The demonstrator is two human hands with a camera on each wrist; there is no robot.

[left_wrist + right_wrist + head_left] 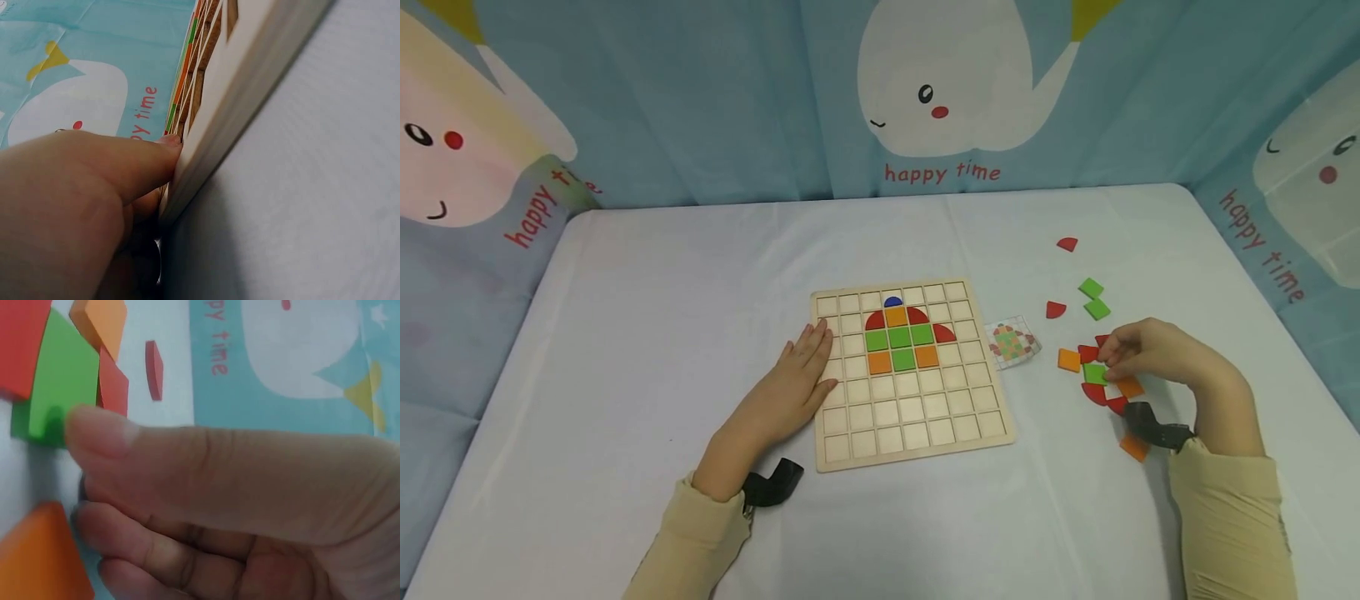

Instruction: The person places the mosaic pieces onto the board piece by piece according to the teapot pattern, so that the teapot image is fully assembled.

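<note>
Tan sleeves (1232, 521) nearest us! Left hand (790, 379), fingers straight, rests on the board's (910, 412) left edge, likely steadying it mid-bench (625, 333); right hand's (1157, 350) grip curls over loose pieces (1069, 360) at right (can't tell if it's pinching one). The card (1017, 354) sits between, presumably for easy viewing.

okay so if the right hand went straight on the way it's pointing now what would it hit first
Most likely the green tile right in front of the hand; I can't tell whether they already touch.
</note>
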